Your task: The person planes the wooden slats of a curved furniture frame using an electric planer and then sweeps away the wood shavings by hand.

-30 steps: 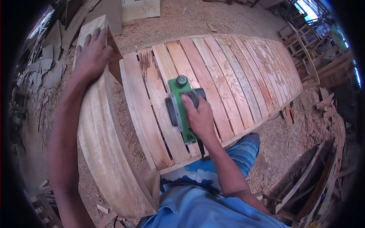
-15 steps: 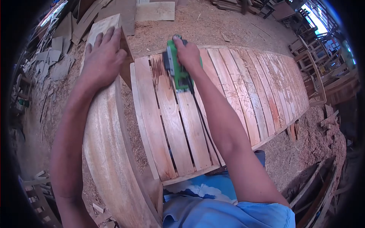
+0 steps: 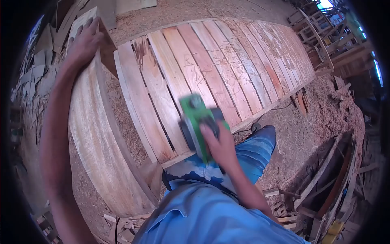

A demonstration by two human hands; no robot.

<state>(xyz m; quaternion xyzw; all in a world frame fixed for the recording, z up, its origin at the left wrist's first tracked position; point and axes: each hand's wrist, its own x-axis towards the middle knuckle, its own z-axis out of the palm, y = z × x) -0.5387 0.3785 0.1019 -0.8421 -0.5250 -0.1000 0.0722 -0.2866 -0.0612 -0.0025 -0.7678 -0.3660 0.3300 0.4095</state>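
My right hand (image 3: pixel 219 142) is wrapped round the handle of a green electric planer (image 3: pixel 198 116), blurred by motion. The planer is over the near edge of a slatted wooden panel (image 3: pixel 174 73), close to my legs; whether it touches the slats I cannot tell. At the upper left, my left hand (image 3: pixel 85 44) lies with fingers stretched over the top of a thick wooden end piece (image 3: pixel 95 122), which stands beside the slats. A dark, rough patch (image 3: pixel 142 48) marks the far end of one slat.
Shavings are strewn over the right-hand slats and heaped in a sawdust pile (image 3: pixel 345 110) on the ground. Wooden frames (image 3: pixel 321 49) stand at the upper right. Scrap boards (image 3: pixel 36 69) lie at the left. Curved wooden pieces (image 3: pixel 325 175) are at the lower right.
My right hand has drawn the planer from the far end of the slats back to the near edge. My left hand stays on the end piece. The view has shifted.
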